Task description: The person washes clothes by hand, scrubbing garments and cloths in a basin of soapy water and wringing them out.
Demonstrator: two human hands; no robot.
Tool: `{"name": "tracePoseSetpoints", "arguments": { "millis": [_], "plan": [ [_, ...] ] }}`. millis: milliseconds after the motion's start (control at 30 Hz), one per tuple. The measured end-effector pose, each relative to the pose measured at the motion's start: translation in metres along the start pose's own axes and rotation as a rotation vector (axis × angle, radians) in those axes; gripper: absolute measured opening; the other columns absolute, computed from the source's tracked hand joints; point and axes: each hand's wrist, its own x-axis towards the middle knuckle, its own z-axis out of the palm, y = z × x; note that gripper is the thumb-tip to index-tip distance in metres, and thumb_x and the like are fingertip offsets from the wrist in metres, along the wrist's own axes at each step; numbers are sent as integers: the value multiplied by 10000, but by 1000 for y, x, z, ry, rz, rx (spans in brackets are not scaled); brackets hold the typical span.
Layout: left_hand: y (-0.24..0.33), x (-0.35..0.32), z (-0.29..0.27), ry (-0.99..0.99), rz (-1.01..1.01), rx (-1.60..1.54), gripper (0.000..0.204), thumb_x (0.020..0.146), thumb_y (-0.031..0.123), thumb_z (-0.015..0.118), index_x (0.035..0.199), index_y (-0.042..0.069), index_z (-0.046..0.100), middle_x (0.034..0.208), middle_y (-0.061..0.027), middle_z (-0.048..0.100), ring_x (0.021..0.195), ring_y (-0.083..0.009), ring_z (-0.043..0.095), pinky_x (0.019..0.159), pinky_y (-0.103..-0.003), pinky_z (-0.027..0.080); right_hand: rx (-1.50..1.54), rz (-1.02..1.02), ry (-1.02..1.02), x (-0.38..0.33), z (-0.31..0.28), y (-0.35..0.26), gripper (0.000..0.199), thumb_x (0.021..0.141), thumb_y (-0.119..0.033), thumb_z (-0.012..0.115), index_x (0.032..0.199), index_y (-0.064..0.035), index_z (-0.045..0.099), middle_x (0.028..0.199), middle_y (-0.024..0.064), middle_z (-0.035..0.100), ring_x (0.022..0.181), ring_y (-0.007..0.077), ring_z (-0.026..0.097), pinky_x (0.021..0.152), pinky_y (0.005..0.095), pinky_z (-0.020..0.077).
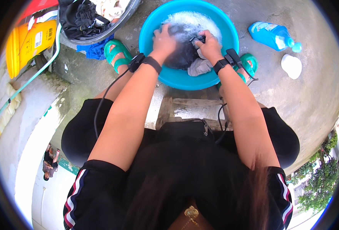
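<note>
A round turquoise basin (144, 38) holds sudsy water, with white foam (194, 21) toward its far side. In it lie a dark wet cloth (181, 57) and a light grey cloth (200, 67), partly under water. My right hand (209, 46) pinches a bunched black part of the wet cloth at the foam's edge. Over the left side of the water is my left hand (164, 42), smeared by motion, with its fingertips near the foam; what its fingers do is unclear. Both wrists wear black bands with small devices and cables.
A blue detergent bottle (271, 35) lies right of the basin, near a white cap-like piece (291, 66). At the far left stand a grey tub (119, 27) of clothes and a yellow bucket (31, 44); a pale hose (31, 78) runs beside them. Green sandals (117, 53) flank the basin.
</note>
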Motion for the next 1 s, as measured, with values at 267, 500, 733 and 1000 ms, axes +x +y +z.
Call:
{"name": "tracePoseSetpoints", "arguments": {
  "millis": [267,500,733,1000],
  "plan": [
    [-5,-52,-27,252,120,-21,643,778,57,525,1396,130,366,1206,-284,489,1117,-433,465,993,-446,382,762,-92,229,-33,-28,-5,427,756,-196,729,1105,-30,547,972,198,636,894,362,612,794,418,490],
    [33,-110,-36,409,251,-35,450,775,73,540,1223,25,528,1197,-238,516,1137,-377,467,971,-438,391,-305,14,346,-45,29,49,624,715,-258,712,1203,60,489,1115,294,569,996,424,580,885,432,476],
    [29,-118,-18,-497,-540,-981,495,910,391,562,1312,112,483,1328,-190,490,1204,-354,479,928,-508,435,1241,534,-103,-72,-34,-9,226,804,-78,552,975,65,585,874,126,635,752,256,634,584,368,473],
    [47,-94,-4,-744,-125,-1899,422,943,405,469,1181,71,567,1154,-126,623,1017,-244,613,893,-426,493,810,144,91,-179,-64,-116,174,829,-123,575,879,29,643,893,42,578,727,116,526,659,238,442]
  ]
}}
